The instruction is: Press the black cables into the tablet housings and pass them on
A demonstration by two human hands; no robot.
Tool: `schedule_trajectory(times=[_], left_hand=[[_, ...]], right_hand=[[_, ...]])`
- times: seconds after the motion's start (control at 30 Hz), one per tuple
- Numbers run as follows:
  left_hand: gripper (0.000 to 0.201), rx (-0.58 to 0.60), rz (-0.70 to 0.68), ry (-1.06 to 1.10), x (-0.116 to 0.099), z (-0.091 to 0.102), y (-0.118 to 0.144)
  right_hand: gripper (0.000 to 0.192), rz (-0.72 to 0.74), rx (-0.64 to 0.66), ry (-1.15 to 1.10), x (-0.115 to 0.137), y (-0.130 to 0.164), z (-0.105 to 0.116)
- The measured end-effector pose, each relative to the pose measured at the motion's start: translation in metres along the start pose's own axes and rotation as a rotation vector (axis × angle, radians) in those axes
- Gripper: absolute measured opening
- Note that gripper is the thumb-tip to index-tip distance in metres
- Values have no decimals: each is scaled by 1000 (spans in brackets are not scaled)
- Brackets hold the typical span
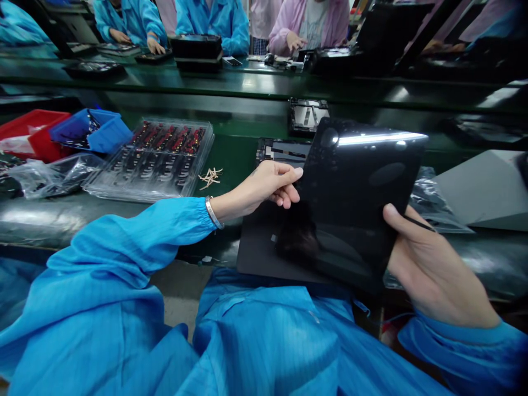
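Observation:
My right hand [429,258] grips the right edge of a glossy black tablet screen [358,192], thumb on its face. The screen is tilted up and reflects a bright lamp. At its left edge is my left hand [276,184], thumb and index finger pinched together and the other fingers curled. Whether those fingertips touch the screen or hold something small, I cannot tell. Beneath the screen lies a dark flat panel [258,247], partly covered. Behind my left hand sits an opened tablet body [284,149] with its inner parts showing, partly hidden by the screen.
Another opened device [308,114] lies farther back. To the left are a clear tray [152,157] of small parts, tan strips [210,178], a blue bin [93,132] and a red bin [33,132]. A grey box [487,190] stands right. Co-workers' hands [155,45] work across the bench.

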State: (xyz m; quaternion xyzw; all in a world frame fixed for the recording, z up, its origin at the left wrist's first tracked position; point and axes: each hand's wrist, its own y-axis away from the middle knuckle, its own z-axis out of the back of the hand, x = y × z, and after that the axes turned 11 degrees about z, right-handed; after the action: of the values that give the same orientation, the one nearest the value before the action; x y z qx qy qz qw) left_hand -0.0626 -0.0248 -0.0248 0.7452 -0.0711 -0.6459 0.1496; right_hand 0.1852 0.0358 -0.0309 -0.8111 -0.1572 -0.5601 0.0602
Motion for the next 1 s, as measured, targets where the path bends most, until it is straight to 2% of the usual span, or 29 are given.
schedule_trajectory(times=[0.17, 0.37, 0.6, 1.0], left_hand=[[44, 20, -26, -8, 3, 3, -1], [20, 23, -92, -106, 1, 0, 4], [37, -3, -71, -30, 0, -1, 5], [37, -1, -54, -17, 0, 0, 5]], right_hand=[[32, 41, -8, 31, -2, 3, 3], [29, 76, -23, 52, -2, 4, 2], [23, 41, 41, 39, -3, 4, 3], [28, 11, 22, -8, -3, 2, 2]])
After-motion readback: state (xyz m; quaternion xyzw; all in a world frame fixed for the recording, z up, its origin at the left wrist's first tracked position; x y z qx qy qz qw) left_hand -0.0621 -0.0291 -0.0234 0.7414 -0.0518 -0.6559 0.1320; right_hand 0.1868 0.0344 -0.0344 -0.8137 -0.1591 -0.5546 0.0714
